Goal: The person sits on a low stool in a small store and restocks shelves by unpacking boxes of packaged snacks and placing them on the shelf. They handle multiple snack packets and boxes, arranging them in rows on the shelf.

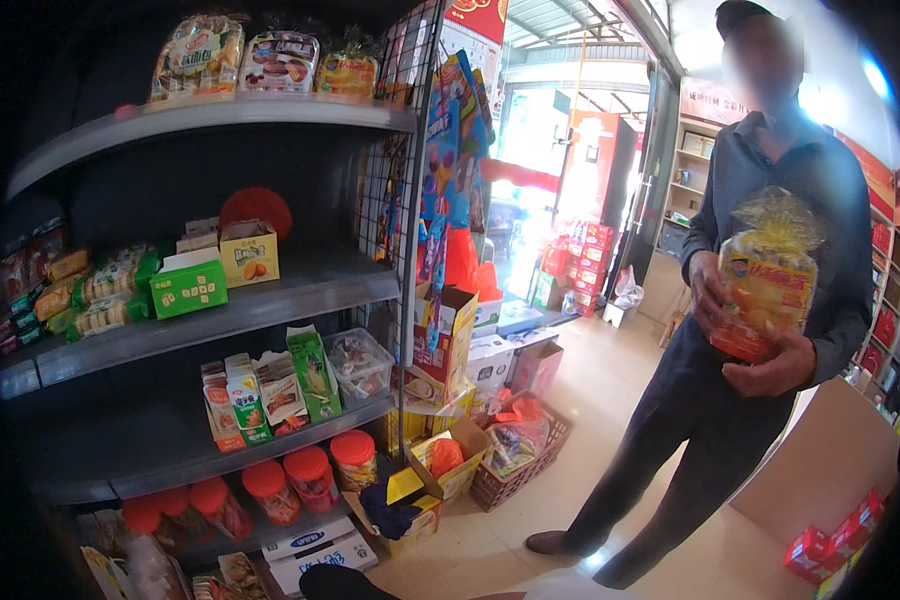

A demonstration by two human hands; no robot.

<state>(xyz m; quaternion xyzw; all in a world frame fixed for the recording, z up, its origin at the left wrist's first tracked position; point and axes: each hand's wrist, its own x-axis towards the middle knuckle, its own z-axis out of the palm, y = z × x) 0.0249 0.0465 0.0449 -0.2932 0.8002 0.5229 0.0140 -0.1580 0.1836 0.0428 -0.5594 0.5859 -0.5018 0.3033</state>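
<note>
Both my hands are out of view; a dark rounded shape, perhaps my knee, shows at the bottom edge. Before me stands a metal shelf rack [330,289]. Bagged bread packs [199,58] sit on its top shelf. Below are a green snack carton [189,283], a yellow carton [250,253] and wrapped round biscuits [112,279]. The third shelf bears upright snack boxes [281,386] and a clear plastic tub [358,364]. Red-lidded jars [270,491] line the lowest visible shelf. To the right, another person [787,165] holds a yellow bread bag [769,289] with both hands.
Open cartons [450,457] and a brown plastic basket [521,469] stand on the tiled floor [607,390] beside the rack. A white carton [319,555] lies low in front. Stacked red boxes [591,266] stand by the glass doorway. A wooden counter [821,450] is at right.
</note>
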